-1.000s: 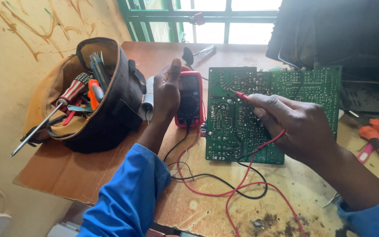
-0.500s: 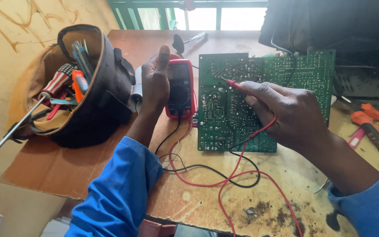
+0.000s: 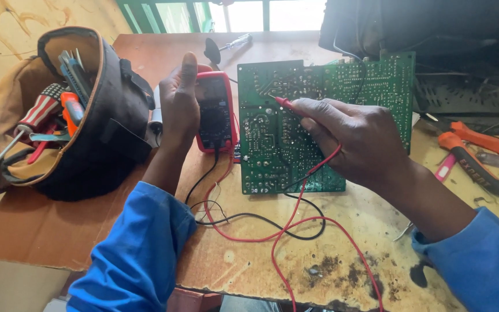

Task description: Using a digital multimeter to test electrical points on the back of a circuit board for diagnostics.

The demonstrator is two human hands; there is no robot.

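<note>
A green circuit board [image 3: 272, 156] lies solder side up on the worn table [image 3: 319, 254]. My right hand [image 3: 353, 138] pinches a red test probe [image 3: 284, 103], whose tip touches the board's upper left area. My left hand [image 3: 180, 104] grips the left side of a red multimeter [image 3: 215, 112] that rests just left of the board, thumb raised. Red and black leads [image 3: 261, 222] loop from the meter across the table toward my right hand. Both sleeves are blue.
An open black and tan tool bag [image 3: 82, 121] with screwdrivers stands at the left. Orange-handled pliers [image 3: 469, 159] lie at the right. A dark appliance casing [image 3: 434, 34] stands behind the board. A screwdriver [image 3: 235, 43] lies at the back near the window.
The view has drawn closer and shifted slightly. My hands keep the same hold, the probe still on the board's upper left area and my left hand on the meter.
</note>
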